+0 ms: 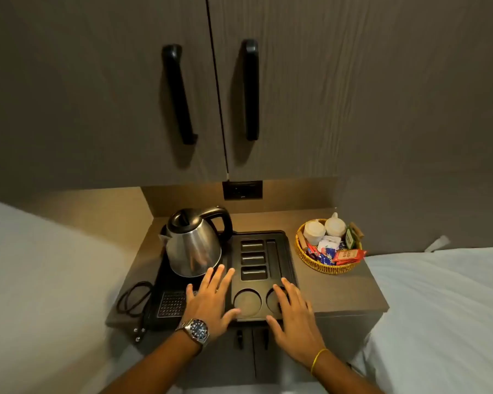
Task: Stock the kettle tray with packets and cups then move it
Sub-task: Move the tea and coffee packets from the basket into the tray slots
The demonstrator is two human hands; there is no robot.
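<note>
A black kettle tray (pixel 289 253) lies on a small brown cabinet top. A steel kettle (pixel 194 243) stands on its left half. The right half has three short slots, one long slot and two round cup wells, all bare. My left hand (pixel 211 297) lies flat on the tray's middle, fingers spread, just in front of the kettle. My right hand (pixel 292 311) rests flat over the right cup well at the tray's front edge. A wicker basket (pixel 319 263) to the right holds two white cups (pixel 313 231) and several packets (pixel 349 255).
The kettle's black cord (pixel 134 300) coils on the cabinet top left of the tray. A wall socket (pixel 242 189) sits behind. Wardrobe doors with black handles (pixel 180 95) hang overhead. White bedding (pixel 439 308) flanks the cabinet on both sides.
</note>
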